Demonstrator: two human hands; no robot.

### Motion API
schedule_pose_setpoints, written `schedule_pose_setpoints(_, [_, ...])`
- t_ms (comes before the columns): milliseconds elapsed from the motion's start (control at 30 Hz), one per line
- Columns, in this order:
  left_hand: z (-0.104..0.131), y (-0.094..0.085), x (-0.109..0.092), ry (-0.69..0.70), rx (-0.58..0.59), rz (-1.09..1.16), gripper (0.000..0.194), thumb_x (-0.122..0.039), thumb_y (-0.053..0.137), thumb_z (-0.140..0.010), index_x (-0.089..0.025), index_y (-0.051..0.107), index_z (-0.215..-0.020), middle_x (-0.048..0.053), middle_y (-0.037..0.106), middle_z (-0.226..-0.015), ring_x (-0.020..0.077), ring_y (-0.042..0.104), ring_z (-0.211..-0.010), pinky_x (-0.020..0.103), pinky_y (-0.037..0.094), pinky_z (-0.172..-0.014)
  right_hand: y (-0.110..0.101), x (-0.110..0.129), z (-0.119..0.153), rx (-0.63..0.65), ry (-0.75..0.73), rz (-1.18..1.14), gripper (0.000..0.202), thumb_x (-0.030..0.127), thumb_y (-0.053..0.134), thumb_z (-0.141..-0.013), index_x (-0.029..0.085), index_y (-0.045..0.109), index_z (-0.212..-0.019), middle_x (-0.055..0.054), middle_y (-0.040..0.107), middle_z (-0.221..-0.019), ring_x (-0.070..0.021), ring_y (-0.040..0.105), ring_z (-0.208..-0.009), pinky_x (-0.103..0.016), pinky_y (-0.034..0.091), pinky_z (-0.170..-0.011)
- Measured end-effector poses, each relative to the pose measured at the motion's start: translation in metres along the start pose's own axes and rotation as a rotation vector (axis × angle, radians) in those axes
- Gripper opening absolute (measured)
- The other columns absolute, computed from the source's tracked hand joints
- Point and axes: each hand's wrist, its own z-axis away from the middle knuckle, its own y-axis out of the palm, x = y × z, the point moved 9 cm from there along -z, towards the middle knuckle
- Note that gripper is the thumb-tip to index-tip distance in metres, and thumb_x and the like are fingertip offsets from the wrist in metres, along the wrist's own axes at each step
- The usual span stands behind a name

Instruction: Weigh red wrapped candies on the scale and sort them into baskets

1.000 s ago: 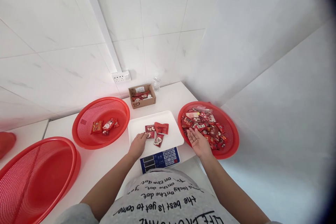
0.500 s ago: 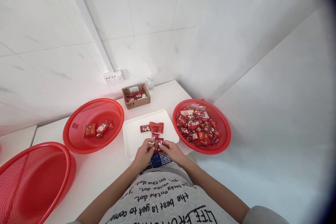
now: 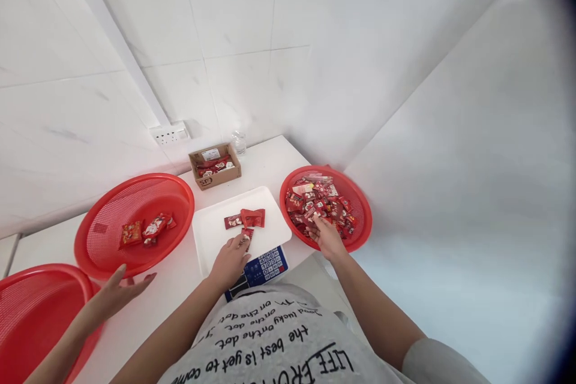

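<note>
On a white scale tray (image 3: 265, 240) lie several small red packets, probably sweets, including a bright red packet (image 3: 252, 218) and a dark red packet (image 3: 233, 221). My left hand (image 3: 230, 263) rests over the tray's near side. Its fingertips touch a red packet (image 3: 247, 233), and the thumb stands apart from the fingers. At the near rim of the right red basket (image 3: 365, 216), my right hand (image 3: 330, 239) pinches a dark red packet (image 3: 309, 216) above the pile. The undersides of both hands are hidden.
A co-worker's open hand (image 3: 117, 297) reaches in from the left. It is near a red basket (image 3: 83, 246) with a few packets and another red basket (image 3: 45, 273). A cardboard box (image 3: 220, 178) and a clear glass (image 3: 238, 143) stand behind the scale keypad (image 3: 270, 264).
My hands have parted; the right one moved from the tray to the right basket. My left hand stays at the tray. A co-worker's hand has appeared, and the view has turned right.
</note>
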Motion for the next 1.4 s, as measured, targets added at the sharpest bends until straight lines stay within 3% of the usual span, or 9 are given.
schedule_pose_setpoints(200, [0.021, 0.003, 0.015, 0.008, -0.078, 0.132, 0.031, -0.028, 0.046, -0.084, -0.022, 0.061, -0.109, 0.008, 0.058, -0.114, 0.0235, 0.052, -0.106, 0.039, 0.043, -0.094, -0.051, 0.026, -0.022, -0.163, -0.16, 0.134, 0.024, 0.045, 0.064, -0.068, 0.023, 0.055, -0.076, 0.003, 0.063, -0.064, -0.014, 0.061, -0.06, -0.025, 0.05, -0.055])
schedule_pose_setpoints(300, [0.024, -0.002, 0.016, -0.004, -0.133, 0.173, 0.031, -0.031, 0.046, -0.084, -0.022, 0.063, -0.108, 0.008, 0.06, -0.112, 0.0241, 0.053, -0.105, 0.04, 0.045, -0.092, -0.052, 0.041, -0.025, -0.113, -0.313, 0.521, 0.03, 0.051, 0.05, -0.076, 0.022, 0.058, -0.082, -0.001, 0.067, -0.073, -0.0178, 0.063, -0.069, -0.031, 0.051, -0.062])
schedule_pose_setpoints(433, [0.022, -0.011, 0.015, -0.035, -0.18, 0.177, 0.031, -0.033, 0.045, -0.084, -0.023, 0.063, -0.108, 0.007, 0.06, -0.111, 0.0239, 0.054, -0.105, 0.041, 0.046, -0.09, -0.03, 0.049, -0.028, 0.079, -0.443, 1.036, 0.023, 0.038, 0.058, -0.074, 0.021, 0.064, -0.089, -0.004, 0.069, -0.088, -0.0218, 0.063, -0.083, -0.036, 0.047, -0.078])
schedule_pose_setpoints(633, [0.027, -0.01, 0.014, -0.06, -0.179, 0.183, 0.032, -0.033, 0.043, -0.085, -0.022, 0.062, -0.107, 0.008, 0.059, -0.113, 0.0232, 0.053, -0.107, 0.041, 0.046, -0.091, 0.023, 0.063, -0.052, 0.179, -0.559, 1.291, 0.034, 0.026, 0.052, -0.081, 0.02, 0.058, -0.114, -0.009, 0.058, -0.122, -0.0237, 0.053, -0.111, -0.034, 0.038, -0.093])
schedule_pose_setpoints(800, [0.035, -0.011, 0.021, -0.089, -0.193, 0.17, 0.031, -0.034, 0.044, -0.084, -0.022, 0.063, -0.107, 0.008, 0.06, -0.112, 0.0235, 0.053, -0.107, 0.042, 0.046, -0.091, 0.07, 0.043, -0.068, 0.215, -0.604, 1.431, 0.049, 0.021, 0.059, -0.076, 0.018, 0.049, -0.125, -0.011, 0.055, -0.126, -0.0246, 0.049, -0.115, -0.034, 0.036, -0.093])
schedule_pose_setpoints(933, [0.04, -0.016, 0.027, -0.116, -0.208, 0.167, 0.031, -0.035, 0.044, -0.085, -0.023, 0.063, -0.107, 0.008, 0.06, -0.113, 0.0242, 0.054, -0.107, 0.043, 0.047, -0.091, 0.069, 0.035, -0.068, 0.154, -0.601, 1.497, 0.038, 0.02, 0.063, -0.073, 0.012, 0.058, -0.109, -0.017, 0.059, -0.115, -0.0274, 0.049, -0.111, -0.036, 0.036, -0.092])
schedule_pose_setpoints(1133, [0.041, -0.015, 0.028, -0.16, -0.189, 0.218, 0.03, -0.031, 0.045, -0.085, -0.022, 0.062, -0.108, 0.008, 0.059, -0.114, 0.0239, 0.052, -0.109, 0.043, 0.044, -0.094, 0.067, 0.063, -0.044, 0.106, -0.63, 1.393, 0.027, 0.037, 0.051, -0.082, 0.015, 0.059, -0.094, -0.012, 0.063, -0.099, -0.0232, 0.056, -0.093, -0.034, 0.04, -0.083])
schedule_pose_setpoints(1267, [0.036, -0.014, 0.026, -0.202, -0.151, 0.281, 0.042, -0.028, 0.046, -0.084, -0.023, 0.047, -0.126, 0.008, 0.054, -0.121, 0.0233, 0.047, -0.116, 0.043, 0.039, -0.098, 0.118, 0.051, -0.001, 0.439, -0.562, 0.976, 0.028, 0.041, 0.059, -0.074, 0.018, 0.061, -0.09, -0.003, 0.066, -0.086, -0.0194, 0.057, -0.079, -0.03, 0.042, -0.074])
schedule_pose_setpoints(1400, [0.033, -0.016, 0.029, -0.26, -0.176, 0.351, 0.059, -0.031, 0.046, -0.085, -0.021, 0.025, -0.139, 0.011, 0.05, -0.126, 0.0238, 0.043, -0.119, 0.044, 0.036, -0.099, 0.179, 0.006, 0.047, 0.772, -0.495, 0.926, 0.026, 0.036, 0.061, -0.073, 0.019, 0.061, -0.092, -0.001, 0.066, -0.087, -0.0163, 0.058, -0.077, -0.028, 0.043, -0.072])
